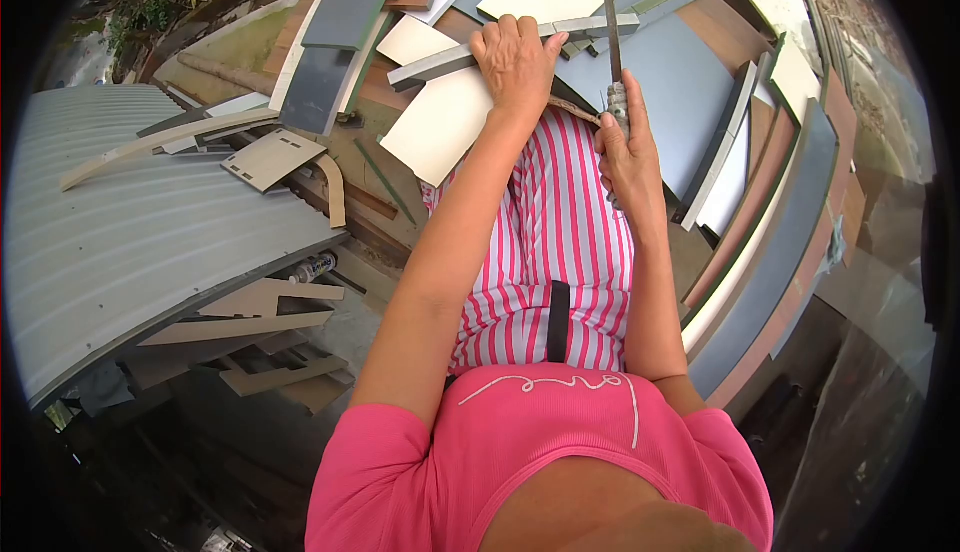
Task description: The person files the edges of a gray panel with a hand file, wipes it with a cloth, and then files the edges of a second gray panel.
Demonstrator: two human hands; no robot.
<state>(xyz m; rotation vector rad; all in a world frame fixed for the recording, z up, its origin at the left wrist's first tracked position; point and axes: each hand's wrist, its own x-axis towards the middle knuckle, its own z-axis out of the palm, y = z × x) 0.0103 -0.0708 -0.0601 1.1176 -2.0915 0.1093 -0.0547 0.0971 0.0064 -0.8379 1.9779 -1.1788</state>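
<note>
My left hand (517, 64) is closed over a narrow grey-edged board strip (437, 66), which lies slantwise above my knees. The strip shows on both sides of my fingers. In my right hand (631, 148) is a tool with a long, narrow, dark blade (610, 12) and a wrapped, light-coloured handle (617, 100). Its blade points away from me and crosses in front of the strip's right end. My index finger lies stretched along the handle, with my thumb against its near side. A cream board (437, 130) sits under the strip, by my left wrist.
Loose board offcuts surround my striped legs, including a large grey-blue panel (655, 82). Long boards stand curved in view along the right (790, 237). To the left are a corrugated metal sheet (110, 202), a small slotted board (273, 158) and a bottle (314, 268).
</note>
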